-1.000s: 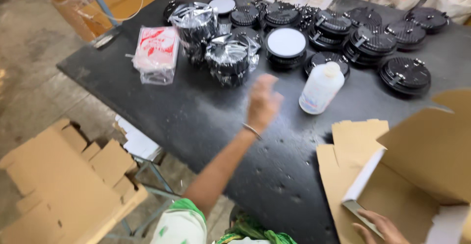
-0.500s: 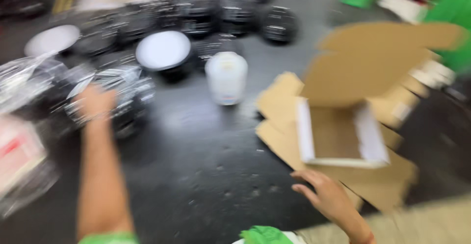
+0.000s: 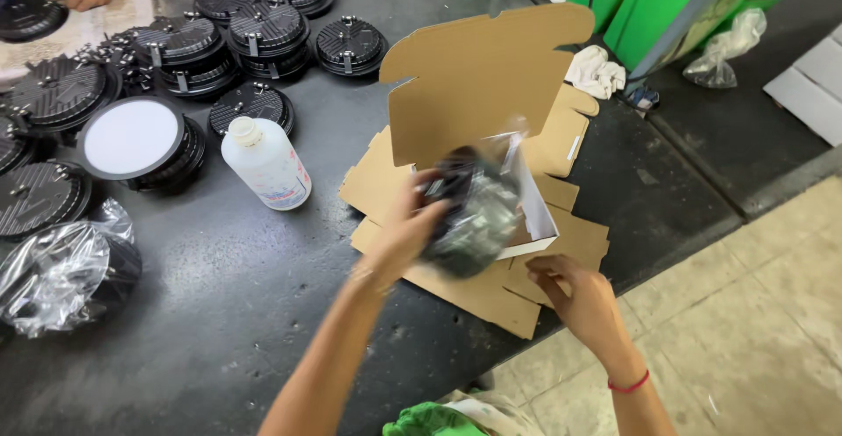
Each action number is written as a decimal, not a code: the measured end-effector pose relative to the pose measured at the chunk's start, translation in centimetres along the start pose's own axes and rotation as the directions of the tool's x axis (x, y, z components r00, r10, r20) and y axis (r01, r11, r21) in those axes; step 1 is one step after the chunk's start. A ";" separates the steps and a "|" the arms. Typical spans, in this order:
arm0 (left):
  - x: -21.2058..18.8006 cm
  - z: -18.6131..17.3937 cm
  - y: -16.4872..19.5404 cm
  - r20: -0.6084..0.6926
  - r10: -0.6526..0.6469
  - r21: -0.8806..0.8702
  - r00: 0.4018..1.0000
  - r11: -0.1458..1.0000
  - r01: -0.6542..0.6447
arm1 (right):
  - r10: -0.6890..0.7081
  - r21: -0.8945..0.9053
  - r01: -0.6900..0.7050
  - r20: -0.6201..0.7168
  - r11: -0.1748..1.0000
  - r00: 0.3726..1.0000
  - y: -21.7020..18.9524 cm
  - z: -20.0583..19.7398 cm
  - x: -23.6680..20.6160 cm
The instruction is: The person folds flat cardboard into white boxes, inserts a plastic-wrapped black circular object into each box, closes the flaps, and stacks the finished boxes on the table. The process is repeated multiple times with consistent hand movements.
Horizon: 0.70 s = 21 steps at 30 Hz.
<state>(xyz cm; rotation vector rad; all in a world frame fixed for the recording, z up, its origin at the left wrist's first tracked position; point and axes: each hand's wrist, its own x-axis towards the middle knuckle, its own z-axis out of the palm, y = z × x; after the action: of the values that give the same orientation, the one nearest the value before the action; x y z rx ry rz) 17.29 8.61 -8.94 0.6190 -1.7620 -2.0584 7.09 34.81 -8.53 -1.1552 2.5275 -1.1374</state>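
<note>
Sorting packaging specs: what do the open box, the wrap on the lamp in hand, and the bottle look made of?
Open box: brown corrugated-looking cardboard, matte, with die-cut flaps and fold lines.
Bagged round lamp in the left hand: wrap is thin clear plastic film, glossy and crinkled; dark body under it, material unclear.
Bottle: translucent white plastic, probably; soft sheen.
</note>
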 end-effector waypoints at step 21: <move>9.1 -3.7 1.6 -0.419 0.645 0.740 0.639 0.650 -0.170 | -0.381 0.063 0.403 -0.220 0.913 0.898 11.1 -5.8 23.3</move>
<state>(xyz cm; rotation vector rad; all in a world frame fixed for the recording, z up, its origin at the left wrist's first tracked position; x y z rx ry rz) 11.67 0.41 -8.72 0.8510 -1.8654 -0.6826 -18.02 26.62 -8.04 -1.6506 2.3954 -1.5351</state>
